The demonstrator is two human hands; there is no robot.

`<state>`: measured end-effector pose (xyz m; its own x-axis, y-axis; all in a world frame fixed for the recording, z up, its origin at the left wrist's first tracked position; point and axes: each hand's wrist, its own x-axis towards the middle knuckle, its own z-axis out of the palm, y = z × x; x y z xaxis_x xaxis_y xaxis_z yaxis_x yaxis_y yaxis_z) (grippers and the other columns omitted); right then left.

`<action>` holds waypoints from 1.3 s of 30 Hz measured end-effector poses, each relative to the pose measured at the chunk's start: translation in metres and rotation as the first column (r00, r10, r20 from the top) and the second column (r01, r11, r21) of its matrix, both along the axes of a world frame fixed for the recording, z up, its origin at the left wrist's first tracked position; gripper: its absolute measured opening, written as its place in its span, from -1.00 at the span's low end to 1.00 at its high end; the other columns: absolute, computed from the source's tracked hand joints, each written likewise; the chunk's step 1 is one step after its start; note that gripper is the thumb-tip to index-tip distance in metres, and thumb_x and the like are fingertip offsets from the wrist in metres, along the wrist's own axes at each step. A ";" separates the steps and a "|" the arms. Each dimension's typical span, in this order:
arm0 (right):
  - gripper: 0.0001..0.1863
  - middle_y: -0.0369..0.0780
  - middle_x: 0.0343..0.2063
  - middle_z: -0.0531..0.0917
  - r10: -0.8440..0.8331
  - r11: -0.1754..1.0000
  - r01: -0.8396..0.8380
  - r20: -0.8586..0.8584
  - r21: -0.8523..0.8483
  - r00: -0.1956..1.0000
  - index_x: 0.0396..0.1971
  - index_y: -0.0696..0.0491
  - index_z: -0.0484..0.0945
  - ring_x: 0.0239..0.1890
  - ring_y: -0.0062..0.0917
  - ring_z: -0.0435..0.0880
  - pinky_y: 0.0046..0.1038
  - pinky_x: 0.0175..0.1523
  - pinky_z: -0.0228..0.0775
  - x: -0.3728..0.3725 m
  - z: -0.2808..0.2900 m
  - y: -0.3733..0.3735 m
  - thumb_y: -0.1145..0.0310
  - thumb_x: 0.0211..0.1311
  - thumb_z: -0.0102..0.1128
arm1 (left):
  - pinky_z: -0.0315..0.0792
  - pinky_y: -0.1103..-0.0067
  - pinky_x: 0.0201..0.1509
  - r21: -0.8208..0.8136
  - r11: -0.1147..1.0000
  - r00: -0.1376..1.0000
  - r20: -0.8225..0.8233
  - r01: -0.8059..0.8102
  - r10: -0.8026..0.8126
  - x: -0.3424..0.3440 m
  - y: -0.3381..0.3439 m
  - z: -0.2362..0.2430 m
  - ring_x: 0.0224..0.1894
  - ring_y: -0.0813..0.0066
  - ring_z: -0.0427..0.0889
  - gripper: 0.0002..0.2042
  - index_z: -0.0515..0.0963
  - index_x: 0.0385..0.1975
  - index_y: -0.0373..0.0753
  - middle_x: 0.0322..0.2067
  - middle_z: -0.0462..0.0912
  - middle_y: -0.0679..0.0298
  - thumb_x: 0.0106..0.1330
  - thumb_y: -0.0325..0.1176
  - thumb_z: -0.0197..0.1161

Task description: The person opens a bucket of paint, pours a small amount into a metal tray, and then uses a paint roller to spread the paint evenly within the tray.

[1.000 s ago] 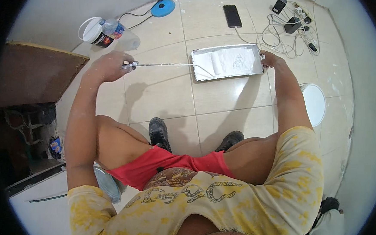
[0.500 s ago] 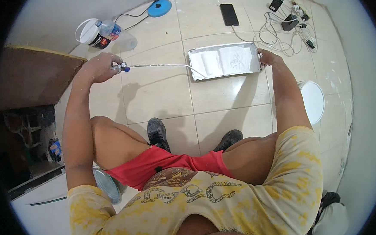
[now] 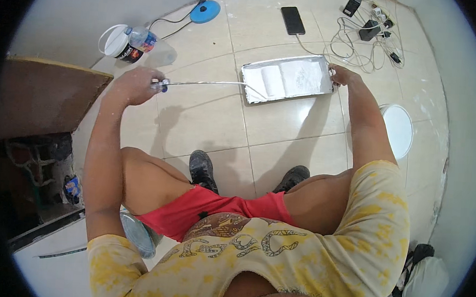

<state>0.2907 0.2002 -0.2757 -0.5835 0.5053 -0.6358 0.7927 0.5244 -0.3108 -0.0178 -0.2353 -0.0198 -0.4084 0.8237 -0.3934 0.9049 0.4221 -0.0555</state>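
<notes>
My left hand [image 3: 146, 86] is closed on the handle of a long-framed paint roller [image 3: 209, 82], whose white-coated sleeve [image 3: 272, 81] lies in the left part of a rectangular tray [image 3: 307, 79] of white paint. My right hand [image 3: 343, 74] grips the tray's right end, fingers partly hidden. A white lidded bucket [image 3: 397, 131] stands on the tiles beside my right forearm.
A phone [image 3: 292, 20] and tangled chargers [image 3: 369, 30] lie beyond the tray. A blue disc [image 3: 205, 13] with cord, a small bucket [image 3: 117, 43] and plastic bottle [image 3: 141, 39] are at back left. A brown board [image 3: 39, 98] is left; a pale bundle [image 3: 420, 285] lies lower right.
My left hand with the roller has shifted slightly left, then back toward the tray. The roller sleeve shows more distinctly now. My right hand stays at the tray's end.
</notes>
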 end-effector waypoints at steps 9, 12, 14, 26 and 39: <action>-0.53 -0.19 -0.41 0.63 -0.016 1.000 0.016 0.031 0.013 0.999 0.02 -0.07 0.32 -0.41 -0.48 0.61 -0.42 -0.31 0.45 0.005 -0.007 0.009 0.40 0.03 0.10 | 0.41 0.41 -0.17 -0.125 0.980 0.984 0.072 -0.154 0.163 -0.001 0.012 0.010 -0.29 0.18 0.56 -0.76 0.54 -0.24 -0.28 -0.33 0.59 0.05 0.11 -0.33 0.14; -0.53 -0.18 -0.41 0.63 -0.041 0.999 0.040 -0.010 -0.029 0.999 0.02 -0.08 0.31 -0.40 -0.48 0.62 -0.42 -0.30 0.45 0.008 -0.009 0.009 0.40 0.03 0.09 | 0.41 0.41 -0.19 -0.039 0.999 0.999 0.042 0.006 -0.004 0.006 0.014 0.005 -0.32 0.19 0.56 -0.76 0.55 -0.25 -0.28 -0.32 0.59 0.07 0.11 -0.34 0.14; -0.52 -0.18 -0.41 0.63 -0.046 0.998 0.046 -0.001 -0.040 0.999 0.03 -0.08 0.31 -0.40 -0.47 0.62 -0.41 -0.29 0.45 0.007 -0.003 0.006 0.40 0.03 0.10 | 0.41 0.40 -0.18 -0.015 1.000 0.999 0.036 0.003 -0.002 0.013 0.015 0.004 -0.31 0.18 0.56 -0.76 0.55 -0.25 -0.27 -0.32 0.58 0.07 0.11 -0.34 0.14; -0.54 -0.17 -0.45 0.62 -0.042 0.999 0.042 0.000 0.010 0.999 0.02 -0.06 0.28 -0.44 -0.47 0.60 -0.42 -0.37 0.44 0.008 -0.007 0.009 0.42 0.06 0.10 | 0.40 0.41 -0.12 -0.076 0.993 0.996 -0.012 -0.086 0.085 0.017 0.021 0.010 -0.24 0.23 0.55 -0.74 0.55 -0.22 -0.25 -0.29 0.58 0.06 0.10 -0.31 0.16; -0.50 -0.18 -0.58 0.56 -0.022 0.996 0.021 -0.010 -0.084 1.000 -0.05 -0.17 0.28 -0.61 -0.45 0.47 -0.37 -0.56 0.32 0.021 -0.099 0.068 0.43 -0.08 0.16 | 0.42 0.34 -0.11 -0.119 0.992 0.997 0.059 -0.051 0.058 0.022 0.019 0.010 -0.15 0.19 0.54 -0.71 0.54 -0.16 -0.02 -0.20 0.57 0.19 0.09 -0.22 0.14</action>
<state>0.3116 0.2682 -0.3743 -0.5802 0.4634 -0.6699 0.8000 0.4787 -0.3617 0.0045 -0.2162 -0.0094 -0.4231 0.7474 -0.5122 0.8840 0.4646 -0.0522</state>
